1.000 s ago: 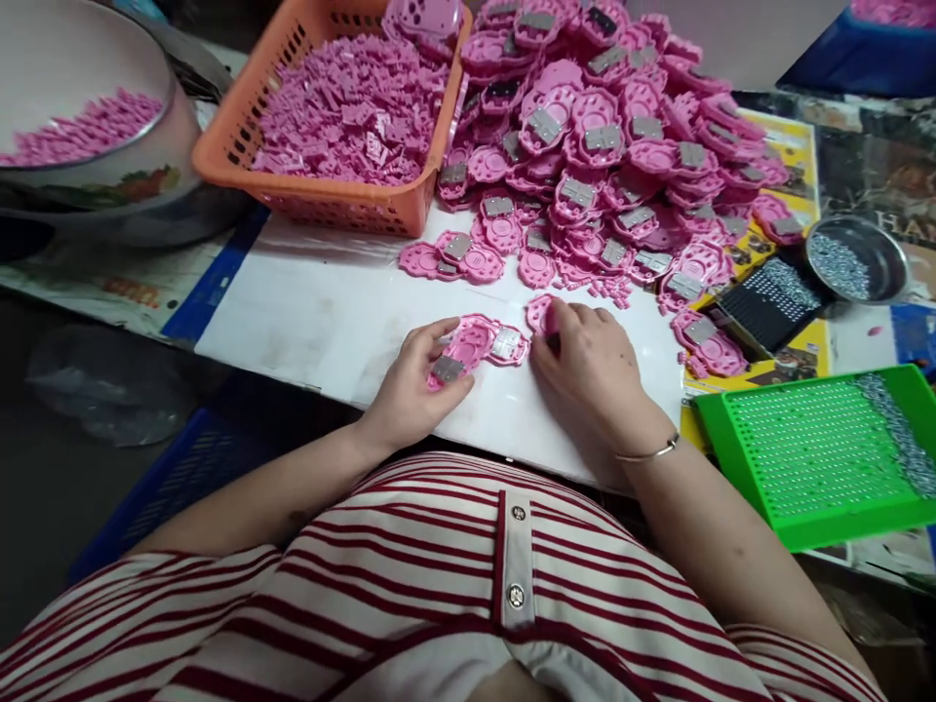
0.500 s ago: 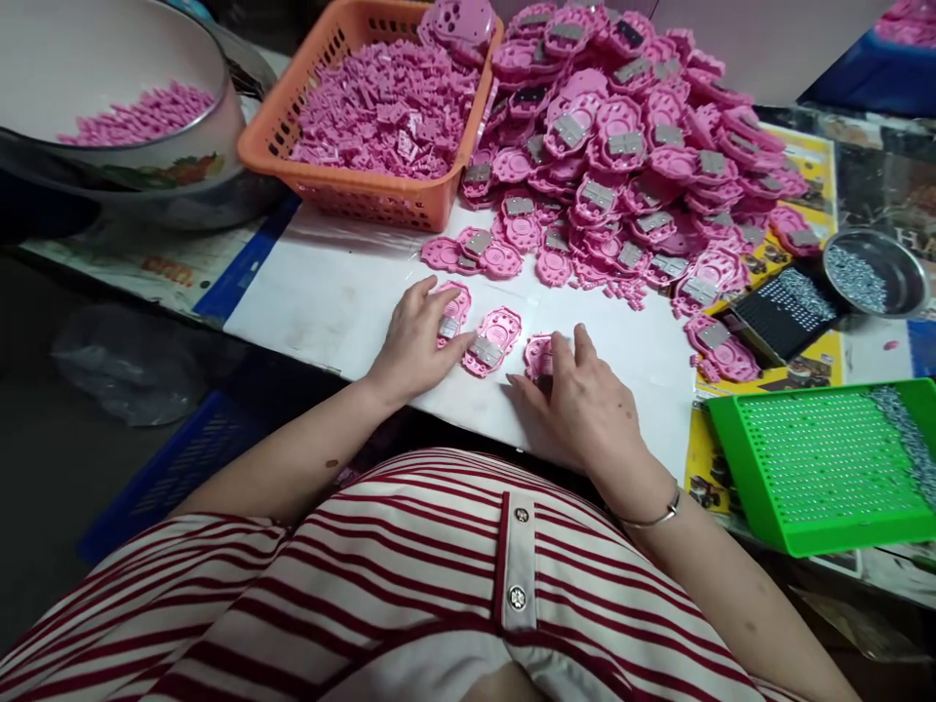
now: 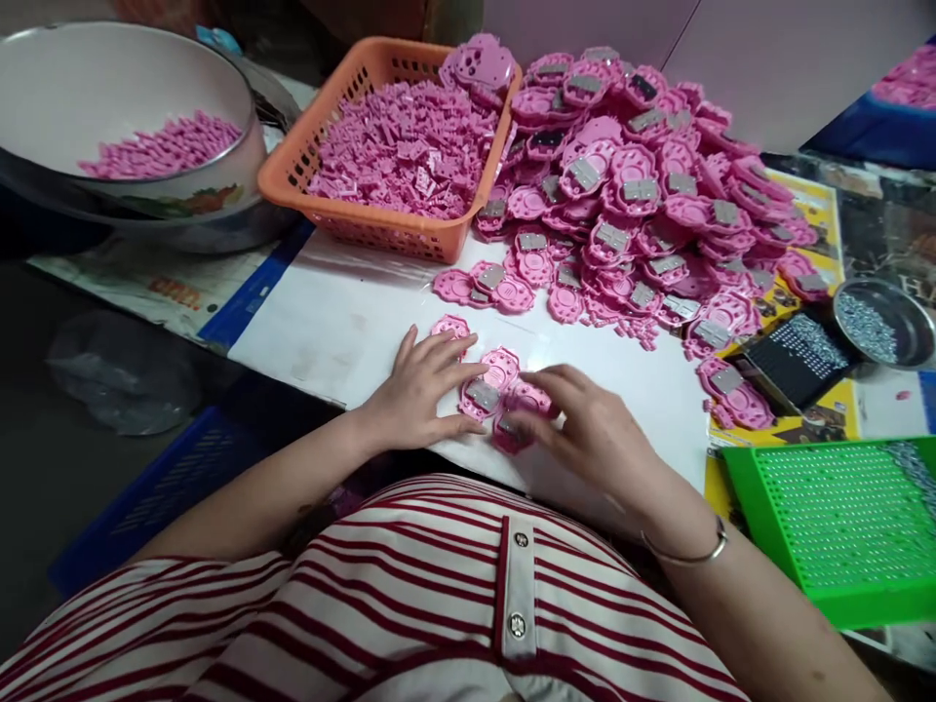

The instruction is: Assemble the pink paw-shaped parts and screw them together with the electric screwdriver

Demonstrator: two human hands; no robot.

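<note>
Three pink plastic casings lie in a row on the white board [image 3: 322, 322] before me. My left hand [image 3: 424, 390] is spread, its fingers over the left casing [image 3: 448, 330] and reaching the edge of the middle casing [image 3: 498, 369], which bears a grey metal plate. At the right casing [image 3: 527, 400], beside the middle one, is my right hand [image 3: 585, 419], thumb and fingers apart on either side of its edge. Slight blur hides how firmly the fingertips touch it.
Behind stand an orange basket [image 3: 380, 229] of small pink parts and a big heap of pink casings [image 3: 629, 195]. A white basin [image 3: 241, 166] is at left. At right are a black tray [image 3: 794, 361], a metal bowl [image 3: 922, 327] of screws and a green tray [image 3: 760, 526].
The right casing has moved left against the middle one and turned, with my right hand following it. My left hand's fingers have spread wider. The view has shifted slightly.
</note>
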